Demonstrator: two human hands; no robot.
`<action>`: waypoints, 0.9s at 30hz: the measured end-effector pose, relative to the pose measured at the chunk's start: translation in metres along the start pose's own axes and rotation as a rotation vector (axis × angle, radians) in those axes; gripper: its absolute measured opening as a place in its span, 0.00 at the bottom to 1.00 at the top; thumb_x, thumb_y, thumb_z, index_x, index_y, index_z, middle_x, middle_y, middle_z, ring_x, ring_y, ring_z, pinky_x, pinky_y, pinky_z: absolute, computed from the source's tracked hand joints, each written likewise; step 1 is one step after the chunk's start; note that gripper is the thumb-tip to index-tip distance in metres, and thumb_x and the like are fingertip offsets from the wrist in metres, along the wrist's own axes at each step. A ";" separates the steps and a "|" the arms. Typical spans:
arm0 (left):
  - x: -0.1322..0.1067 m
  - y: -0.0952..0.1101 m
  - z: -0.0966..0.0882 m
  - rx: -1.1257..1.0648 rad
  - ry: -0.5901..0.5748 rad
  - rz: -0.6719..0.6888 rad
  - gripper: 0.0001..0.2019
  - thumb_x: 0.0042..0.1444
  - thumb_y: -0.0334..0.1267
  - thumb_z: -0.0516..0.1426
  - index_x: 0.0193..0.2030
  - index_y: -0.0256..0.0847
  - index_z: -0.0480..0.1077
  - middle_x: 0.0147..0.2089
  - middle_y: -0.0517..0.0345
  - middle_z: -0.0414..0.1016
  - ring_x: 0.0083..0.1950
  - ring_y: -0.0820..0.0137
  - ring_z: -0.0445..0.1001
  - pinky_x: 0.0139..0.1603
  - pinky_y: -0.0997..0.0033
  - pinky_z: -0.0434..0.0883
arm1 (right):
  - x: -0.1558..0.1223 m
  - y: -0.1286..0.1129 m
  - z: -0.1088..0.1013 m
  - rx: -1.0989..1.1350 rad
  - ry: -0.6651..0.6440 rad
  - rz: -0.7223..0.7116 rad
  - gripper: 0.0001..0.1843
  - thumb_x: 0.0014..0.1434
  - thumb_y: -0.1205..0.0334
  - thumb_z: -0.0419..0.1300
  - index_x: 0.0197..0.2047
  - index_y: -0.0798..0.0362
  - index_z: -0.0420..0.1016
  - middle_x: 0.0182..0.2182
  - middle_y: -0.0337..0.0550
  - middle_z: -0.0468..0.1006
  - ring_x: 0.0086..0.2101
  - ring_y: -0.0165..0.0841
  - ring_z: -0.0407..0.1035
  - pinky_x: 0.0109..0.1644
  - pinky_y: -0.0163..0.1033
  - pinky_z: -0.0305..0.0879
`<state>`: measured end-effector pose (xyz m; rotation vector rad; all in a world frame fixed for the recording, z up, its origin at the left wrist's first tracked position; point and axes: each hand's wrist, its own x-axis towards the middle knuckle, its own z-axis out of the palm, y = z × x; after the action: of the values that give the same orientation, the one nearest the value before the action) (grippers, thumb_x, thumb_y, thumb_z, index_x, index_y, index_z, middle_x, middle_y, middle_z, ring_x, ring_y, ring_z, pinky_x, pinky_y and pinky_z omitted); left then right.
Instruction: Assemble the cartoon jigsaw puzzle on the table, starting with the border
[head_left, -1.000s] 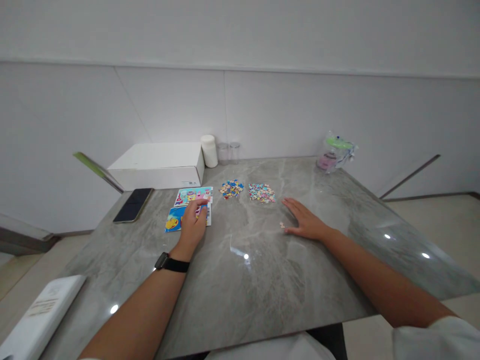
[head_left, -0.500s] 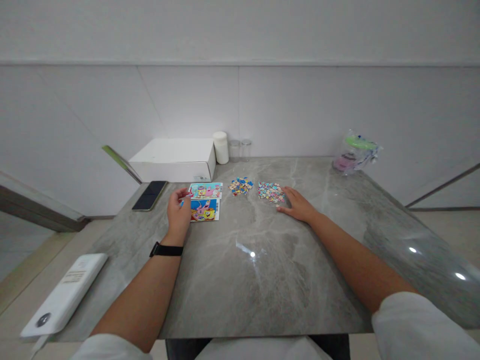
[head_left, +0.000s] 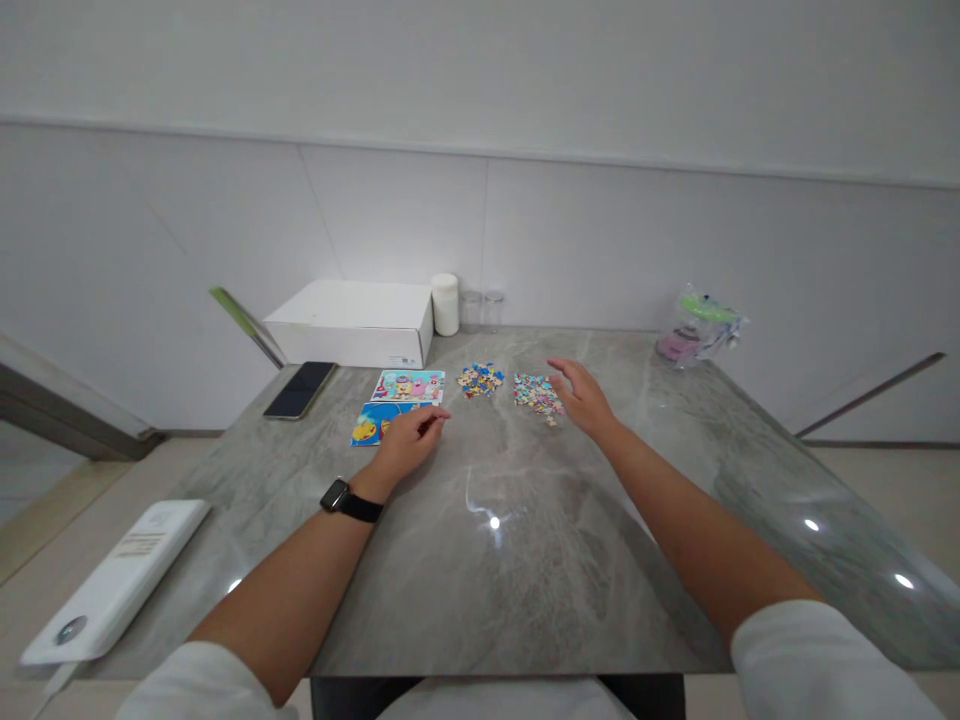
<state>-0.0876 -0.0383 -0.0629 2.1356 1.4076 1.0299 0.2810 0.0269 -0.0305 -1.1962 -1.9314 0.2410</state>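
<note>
My left hand (head_left: 411, 438), with a black watch on the wrist, is over the right part of a blue cartoon picture card (head_left: 371, 424). Its fingers are curled together, and whatever they may hold is hidden. Just behind lies a second, light-blue picture card (head_left: 409, 386). My right hand (head_left: 583, 398) has its fingers apart at the right edge of a heap of small pastel jigsaw pieces (head_left: 534, 392). One loose jigsaw piece (head_left: 551, 421) rests in front of that heap. Left of it is another heap of blue and yellow jigsaw pieces (head_left: 480, 379).
A white box (head_left: 345, 320), a white bottle (head_left: 445, 305) and two clear glass jars (head_left: 481, 311) stand at the back. On the left are a phone (head_left: 300, 390) and a white power bank (head_left: 120, 580) with a cable. A plastic bag (head_left: 701, 328) sits at the back right.
My left hand has moved right from the cards' left edge, and the lower card has shifted left. My right hand has changed its pose beside the pastel heap. The view has tilted slightly.
</note>
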 end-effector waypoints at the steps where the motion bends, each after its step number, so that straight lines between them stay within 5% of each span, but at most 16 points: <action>1: -0.001 0.004 0.001 0.000 -0.007 0.008 0.13 0.68 0.44 0.54 0.48 0.44 0.79 0.36 0.58 0.81 0.36 0.66 0.77 0.40 0.67 0.69 | 0.004 -0.019 0.000 0.058 -0.013 -0.007 0.28 0.72 0.41 0.51 0.63 0.48 0.76 0.57 0.53 0.81 0.58 0.45 0.74 0.66 0.55 0.67; 5: -0.006 0.026 0.005 -0.038 -0.155 0.073 0.13 0.70 0.46 0.55 0.42 0.43 0.78 0.34 0.58 0.79 0.35 0.67 0.75 0.39 0.68 0.66 | -0.005 -0.089 0.002 0.238 -0.152 -0.029 0.23 0.73 0.44 0.53 0.56 0.47 0.81 0.47 0.48 0.86 0.48 0.41 0.79 0.58 0.48 0.72; 8: -0.014 0.045 0.011 -0.038 -0.299 0.145 0.21 0.71 0.48 0.53 0.29 0.41 0.70 0.27 0.62 0.69 0.29 0.71 0.67 0.33 0.70 0.59 | -0.036 -0.114 0.008 0.302 -0.320 -0.069 0.21 0.74 0.45 0.54 0.46 0.48 0.84 0.39 0.46 0.86 0.42 0.38 0.79 0.53 0.44 0.71; 12: -0.024 0.061 0.021 -0.083 -0.465 0.173 0.24 0.72 0.49 0.53 0.24 0.39 0.64 0.23 0.65 0.60 0.26 0.75 0.59 0.30 0.70 0.53 | -0.078 -0.105 0.022 0.339 -0.515 0.017 0.23 0.72 0.45 0.55 0.34 0.50 0.82 0.30 0.42 0.83 0.33 0.34 0.76 0.41 0.38 0.67; 16: -0.029 0.069 0.027 -0.063 -0.596 0.282 0.20 0.71 0.47 0.54 0.29 0.39 0.69 0.26 0.63 0.67 0.28 0.75 0.62 0.32 0.71 0.54 | -0.097 -0.086 0.036 0.428 -0.570 0.166 0.24 0.70 0.45 0.56 0.30 0.51 0.78 0.25 0.40 0.79 0.29 0.33 0.72 0.36 0.37 0.65; 27: -0.016 0.064 0.034 0.123 -0.628 0.257 0.13 0.68 0.44 0.58 0.34 0.41 0.77 0.31 0.58 0.78 0.31 0.71 0.70 0.33 0.70 0.57 | -0.095 -0.076 0.038 0.489 -0.612 0.164 0.18 0.69 0.53 0.56 0.32 0.51 0.79 0.26 0.39 0.79 0.30 0.33 0.72 0.37 0.37 0.64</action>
<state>-0.0258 -0.0771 -0.0493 2.4686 0.9277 0.2869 0.2227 -0.0809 -0.0649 -1.0088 -2.0896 1.2097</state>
